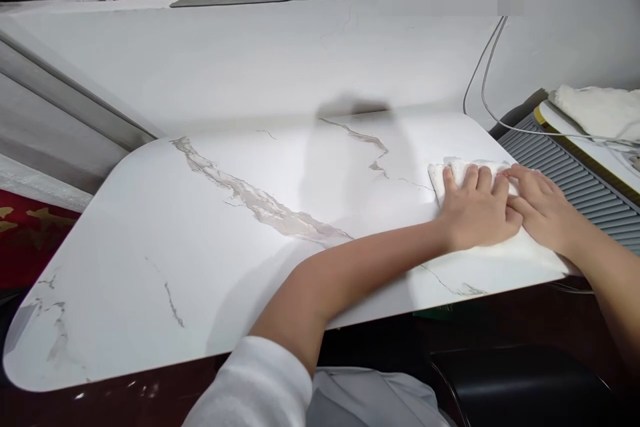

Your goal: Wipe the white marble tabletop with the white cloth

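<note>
A white cloth (505,259) lies spread on the right part of a white marble-patterned tabletop (200,267). My left hand (480,207) rests flat on it, fingers stretched out and a little apart. Beside it, my right hand (545,210) lies on the right part of the same cloth, its fingers pointing left and touching the left hand. Both palms face down, and neither hand wraps round the cloth. Part of the cloth is hidden under them.
A white wall (240,67) runs behind the table. Thin cables (487,73) hang at the back right. Past the right edge stands a ribbed grey surface (575,177), with another white cloth (600,110) beyond. A black rounded seat (520,380) is below the front edge. Red fabric (30,240) shows at left.
</note>
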`<state>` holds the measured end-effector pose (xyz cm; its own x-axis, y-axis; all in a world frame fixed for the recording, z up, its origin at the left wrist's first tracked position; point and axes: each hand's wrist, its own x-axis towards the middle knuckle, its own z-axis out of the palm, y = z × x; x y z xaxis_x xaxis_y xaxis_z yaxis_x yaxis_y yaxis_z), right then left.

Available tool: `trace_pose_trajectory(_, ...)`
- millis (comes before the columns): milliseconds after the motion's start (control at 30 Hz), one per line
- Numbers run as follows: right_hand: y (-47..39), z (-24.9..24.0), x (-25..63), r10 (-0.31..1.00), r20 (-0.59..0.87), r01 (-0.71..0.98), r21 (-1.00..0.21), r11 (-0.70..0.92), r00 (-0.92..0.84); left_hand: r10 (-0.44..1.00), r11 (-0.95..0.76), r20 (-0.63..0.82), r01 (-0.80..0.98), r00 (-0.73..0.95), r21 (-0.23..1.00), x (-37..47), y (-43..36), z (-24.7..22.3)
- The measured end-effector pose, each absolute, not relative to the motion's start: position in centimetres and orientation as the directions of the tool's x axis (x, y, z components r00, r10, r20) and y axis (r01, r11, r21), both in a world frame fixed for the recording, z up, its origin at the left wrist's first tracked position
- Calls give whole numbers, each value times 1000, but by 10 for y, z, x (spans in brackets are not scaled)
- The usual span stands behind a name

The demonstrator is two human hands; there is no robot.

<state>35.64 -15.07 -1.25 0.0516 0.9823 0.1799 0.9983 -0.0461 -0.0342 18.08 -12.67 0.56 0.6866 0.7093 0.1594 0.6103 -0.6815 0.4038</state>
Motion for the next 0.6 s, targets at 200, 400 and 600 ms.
trace_pose_trajectory(200, -88, 1, 359, 995, 73, 981, -184, -56, 71, 770, -623, 183, 659, 611, 423, 197, -75, 2)
trace_pose_trajectory(400, -44, 11, 347, 992, 47, 970, -217, -105, 118, 809, -580, 181, 712, 559, 396, 202, -30, 2)
trace_pose_trajectory(600, -11, 15, 340, 994, 37, 971, -220, -94, 105, 821, -564, 153, 741, 550, 364, 206, 5, 2)
